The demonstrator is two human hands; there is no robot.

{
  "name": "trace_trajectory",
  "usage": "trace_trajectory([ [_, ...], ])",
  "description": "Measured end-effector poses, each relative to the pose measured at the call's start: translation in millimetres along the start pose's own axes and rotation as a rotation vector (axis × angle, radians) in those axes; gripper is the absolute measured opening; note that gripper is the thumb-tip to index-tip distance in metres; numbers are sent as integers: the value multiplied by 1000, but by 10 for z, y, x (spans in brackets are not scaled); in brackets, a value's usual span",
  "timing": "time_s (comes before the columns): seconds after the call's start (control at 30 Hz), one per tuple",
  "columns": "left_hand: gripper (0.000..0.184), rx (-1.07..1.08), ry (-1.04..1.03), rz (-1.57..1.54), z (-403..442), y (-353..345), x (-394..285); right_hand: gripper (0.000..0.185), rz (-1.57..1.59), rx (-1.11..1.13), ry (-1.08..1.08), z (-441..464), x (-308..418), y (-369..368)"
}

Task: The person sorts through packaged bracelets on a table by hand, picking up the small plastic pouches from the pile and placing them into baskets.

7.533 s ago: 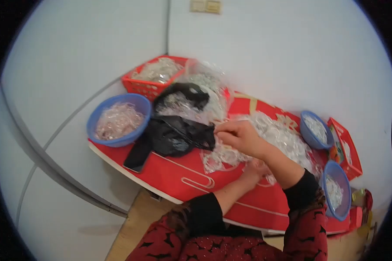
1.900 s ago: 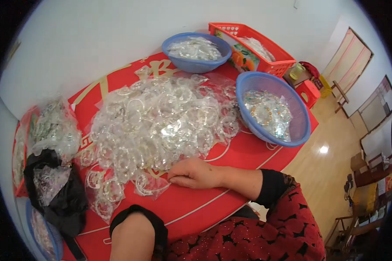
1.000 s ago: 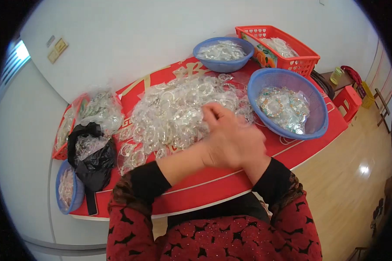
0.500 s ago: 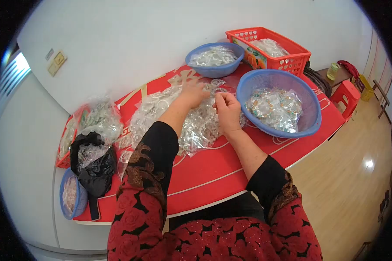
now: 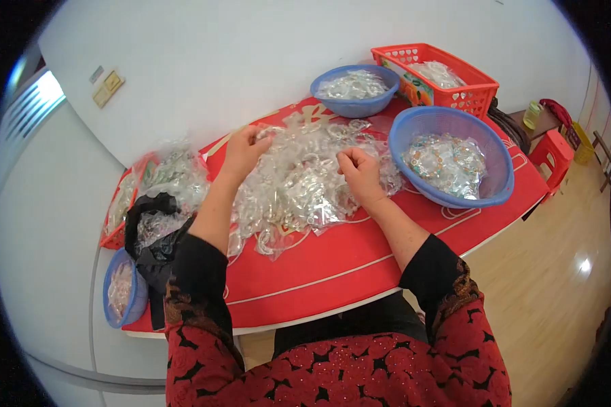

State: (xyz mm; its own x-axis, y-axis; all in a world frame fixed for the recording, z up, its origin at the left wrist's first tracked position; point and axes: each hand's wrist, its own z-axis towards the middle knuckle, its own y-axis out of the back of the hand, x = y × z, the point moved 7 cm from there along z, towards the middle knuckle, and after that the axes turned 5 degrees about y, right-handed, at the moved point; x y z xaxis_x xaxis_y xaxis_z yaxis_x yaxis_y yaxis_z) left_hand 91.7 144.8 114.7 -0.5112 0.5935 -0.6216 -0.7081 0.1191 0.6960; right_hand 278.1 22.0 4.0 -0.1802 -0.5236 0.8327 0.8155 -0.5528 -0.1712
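Observation:
A wide heap of small clear plastic packets (image 5: 299,176) with pale, ring-like pieces inside lies on the red table cover (image 5: 305,278). At the heap's back left edge is my left hand (image 5: 244,152), its thumb and fingertips pinched together; what they grip is too small to make out. Over the right part of the heap, my right hand (image 5: 361,175) is also closed in a pinch, and anything between its fingertips is hidden. The large blue basket (image 5: 499,173), holding packets with coloured pieces, stands just right of my right hand.
Behind the heap stand a blue bowl (image 5: 356,107) and a red basket (image 5: 482,95), both with packets. On the left are a black bag (image 5: 157,254), a clear bag (image 5: 176,176), another red basket (image 5: 114,237) and a small blue basket (image 5: 138,298). A red stool (image 5: 558,152) stands beyond the right edge.
Since half a second ago, my left hand has moved left across the heap and its fingers have closed. My right hand stays near the same part of the heap. The view has shifted slightly.

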Motion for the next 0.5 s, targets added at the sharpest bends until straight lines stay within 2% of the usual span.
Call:
trace_trajectory([
  [0.2, 8, 99, 405, -930, -831, -147, 540, 14, -10, 149, -2, -135, 55, -200],
  [0.3, 6, 148, 523, -1130, -1176, -328, 656, 16, -85, 261, 27, -237, 114, -338],
  [0.37, 8, 118, 478, -1146, -1285, -424, 654, 20, -102, 350, 62, -350, 217, -465],
  [0.4, 9, 105, 454, -1153, -1320, -447, 664, 22, -50, 414, 3, -419, 249, -540],
  [0.47, 22, 124, 388, -1094, -1357, -460, 641, 26, 53, 535, -119, -548, 307, -668],
  [0.5, 26, 106, 367, -1082, -1385, -427, 536, 23, -20, 614, -102, -577, 307, -712],
])
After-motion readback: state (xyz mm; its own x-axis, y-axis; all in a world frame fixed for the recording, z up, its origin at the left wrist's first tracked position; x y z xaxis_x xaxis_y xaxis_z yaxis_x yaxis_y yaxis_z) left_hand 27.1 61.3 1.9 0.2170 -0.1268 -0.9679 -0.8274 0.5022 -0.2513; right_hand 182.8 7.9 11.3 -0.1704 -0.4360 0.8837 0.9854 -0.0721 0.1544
